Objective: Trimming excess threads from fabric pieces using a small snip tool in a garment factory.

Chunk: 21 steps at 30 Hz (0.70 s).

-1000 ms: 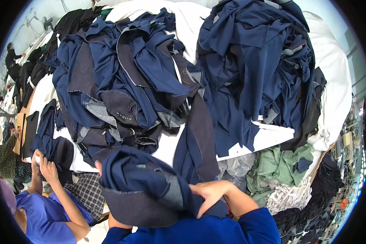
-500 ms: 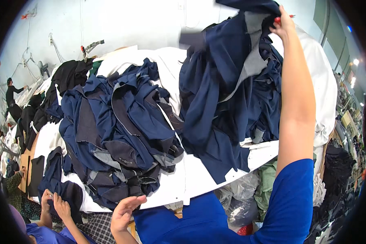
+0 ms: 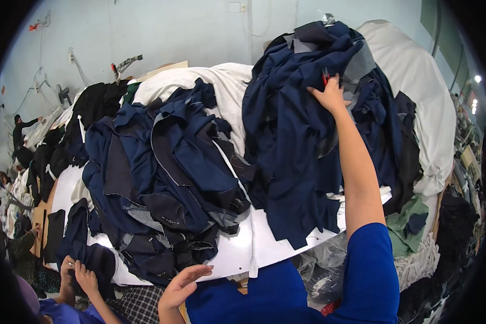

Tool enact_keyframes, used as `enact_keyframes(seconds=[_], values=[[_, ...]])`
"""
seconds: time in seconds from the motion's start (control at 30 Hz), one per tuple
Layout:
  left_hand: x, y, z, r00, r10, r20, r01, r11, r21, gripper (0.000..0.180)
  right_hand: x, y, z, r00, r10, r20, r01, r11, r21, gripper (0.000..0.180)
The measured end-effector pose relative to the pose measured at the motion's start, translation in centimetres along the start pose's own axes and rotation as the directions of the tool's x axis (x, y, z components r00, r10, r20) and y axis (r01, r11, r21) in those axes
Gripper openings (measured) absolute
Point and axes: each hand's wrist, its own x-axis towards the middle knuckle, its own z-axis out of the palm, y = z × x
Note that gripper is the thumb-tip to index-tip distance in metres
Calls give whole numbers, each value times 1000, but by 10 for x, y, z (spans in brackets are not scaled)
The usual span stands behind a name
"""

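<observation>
My right hand lies over the tall heap of navy garments on the right, thumb out to the side. A small pair of red-handled snips shows at its fingers, with the blades pointing away from me. Part of the grip is hidden. My left hand hovers by the table's front edge, fingers stretched out and holding nothing. Just beyond it spreads a second heap of navy and dark garments, with grey undersides and pale raw edges showing.
At the lower left a co-worker's hands hold dark fabric. The white table runs under both heaps. White cloth covers a mound at right. Below the edge are a clear plastic bag and a green bundle.
My right hand has come down and left from the raised cloth, which now lies on the right heap. My left hand has shifted slightly right. The view has moved a little.
</observation>
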Motion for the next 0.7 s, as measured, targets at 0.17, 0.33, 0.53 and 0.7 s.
enact_keyframes(seconds=[0.17,0.33,0.53,0.7], values=[[-11,-19,4,991,-128,-46,127,992,-8,46,4,4,26,993,-32,-115,21,995,-97,80],[-4,-7,13,988,-155,-27,157,979,131,45,-12,25,26,962,-93,-257,71,993,-94,83],[1,14,11,993,59,-101,-48,994,103,43,-77,35,27,870,0,-493,186,925,330,71],[34,71,39,826,562,-39,-556,826,94,47,-181,6,0,878,117,-463,259,698,668,48]])
